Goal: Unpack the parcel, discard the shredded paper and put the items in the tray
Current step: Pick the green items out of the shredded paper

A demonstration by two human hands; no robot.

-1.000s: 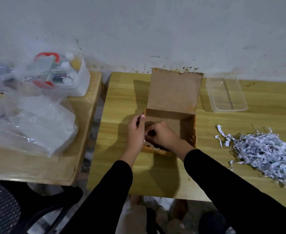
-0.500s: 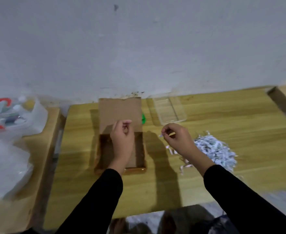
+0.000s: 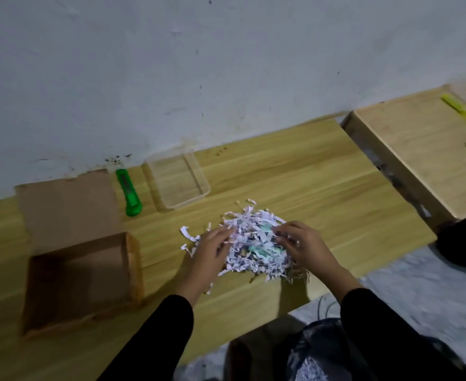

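A heap of white shredded paper lies on the wooden table, with pale teal items showing through its middle. My left hand touches the heap's left side with fingers stretched out. On the heap's right side rests my right hand, fingers slightly bent into the shreds. The open brown cardboard box stands at the left with its lid flap folded back, and its inside looks bare. A clear plastic tray sits near the wall behind the heap with nothing in it.
A green utility knife lies between the box flap and the tray. A second wooden table at the right carries a yellow marker. A dark bag with shredded paper sits on the floor below the table's front edge.
My view swung to the right. Both hands left the box and moved onto the shredded paper heap; the right hand had pinched a small strip before.
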